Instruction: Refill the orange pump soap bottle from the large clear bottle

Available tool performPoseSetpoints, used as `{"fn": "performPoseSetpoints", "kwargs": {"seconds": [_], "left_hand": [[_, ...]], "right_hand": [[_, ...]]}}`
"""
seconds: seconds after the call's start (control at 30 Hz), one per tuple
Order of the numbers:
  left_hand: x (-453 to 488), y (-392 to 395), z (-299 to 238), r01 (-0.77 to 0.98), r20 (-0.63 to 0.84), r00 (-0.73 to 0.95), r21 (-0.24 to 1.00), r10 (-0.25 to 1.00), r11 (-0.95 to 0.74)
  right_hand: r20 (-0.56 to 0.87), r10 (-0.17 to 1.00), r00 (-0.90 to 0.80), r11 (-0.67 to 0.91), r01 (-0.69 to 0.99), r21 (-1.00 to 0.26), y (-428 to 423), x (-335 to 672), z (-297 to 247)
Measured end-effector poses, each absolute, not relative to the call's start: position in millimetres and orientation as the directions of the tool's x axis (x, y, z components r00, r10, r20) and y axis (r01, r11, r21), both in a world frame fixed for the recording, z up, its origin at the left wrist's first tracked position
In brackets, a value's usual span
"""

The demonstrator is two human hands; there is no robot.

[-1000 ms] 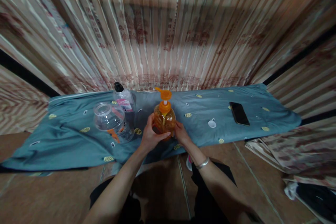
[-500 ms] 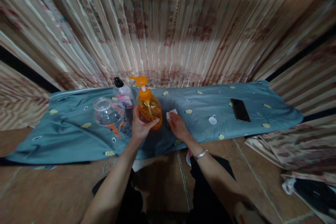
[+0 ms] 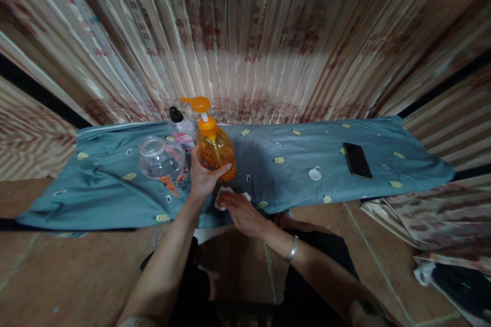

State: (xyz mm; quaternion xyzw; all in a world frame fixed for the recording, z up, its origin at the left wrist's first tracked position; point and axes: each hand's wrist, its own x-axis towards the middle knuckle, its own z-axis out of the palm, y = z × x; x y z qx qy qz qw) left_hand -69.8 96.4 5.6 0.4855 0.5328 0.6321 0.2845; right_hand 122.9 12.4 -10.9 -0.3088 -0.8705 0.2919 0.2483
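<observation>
My left hand (image 3: 205, 176) is wrapped round the lower part of an amber pump bottle (image 3: 217, 148) with an orange pump head. The bottle is slightly tilted. My right hand (image 3: 241, 212) is closed on a crumpled white tissue (image 3: 221, 198), low over the cloth just in front of the bottle. To the left of my left hand stands a clear wide-mouthed plastic jar (image 3: 155, 161) with orange markings. Behind the jar is a clear bottle (image 3: 182, 133) with a black cap and a pink label, partly hidden by the pump bottle.
A teal cloth (image 3: 291, 184) with pineapple prints covers the narrow table. Toward its right end lies a dark phone (image 3: 357, 160). Pleated curtains (image 3: 249, 36) hang right behind the table, and dark poles (image 3: 42, 94) slant down at both sides. Below is a tiled floor (image 3: 76, 276).
My right hand has moved left and toward me with the tissue, from right of the pump bottle to in front of it. The pump bottle sits slightly higher in view.
</observation>
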Motion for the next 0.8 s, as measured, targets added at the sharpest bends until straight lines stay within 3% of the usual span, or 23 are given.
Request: {"fn": "performPoseSetpoints", "kwargs": {"seconds": [0.07, 0.17, 0.33, 0.4, 0.5, 0.67, 0.8], "left_hand": [[-69, 98, 5, 0.162, 0.306, -0.376, 0.951, 0.875, -0.263], [-67, 100, 7, 0.148, 0.288, -0.384, 0.957, 0.877, -0.25], [-67, 104, 16, 0.083, 0.252, -0.425, 0.967, 0.87, -0.239], [-68, 105, 20, 0.071, 0.25, -0.443, 0.967, 0.861, -0.244], [-69, 106, 23, 0.08, 0.26, -0.45, 0.965, 0.855, -0.251], [-56, 107, 25, 0.112, 0.309, -0.412, 0.951, 0.857, -0.289], [-23, 111, 25, 0.052, 0.313, -0.363, 0.947, 0.878, -0.316]], "right_hand": [[0.234, 0.67, -0.704, 0.578, 0.298, -0.76, 10, 129, 0], [0.157, 0.783, -0.601, 0.377, 0.26, -0.889, 23, 146, 11], [0.028, 0.858, -0.513, 0.219, 0.315, -0.924, 70, 177, 6], [0.03, 0.891, -0.452, 0.232, 0.4, -0.887, 83, 184, 1], [0.149, 0.938, -0.312, 0.297, 0.508, -0.808, 88, 186, -3], [0.27, 0.915, -0.3, 0.389, 0.477, -0.788, 76, 178, -4], [0.334, 0.922, -0.196, 0.387, 0.499, -0.776, 76, 173, -5]]}}
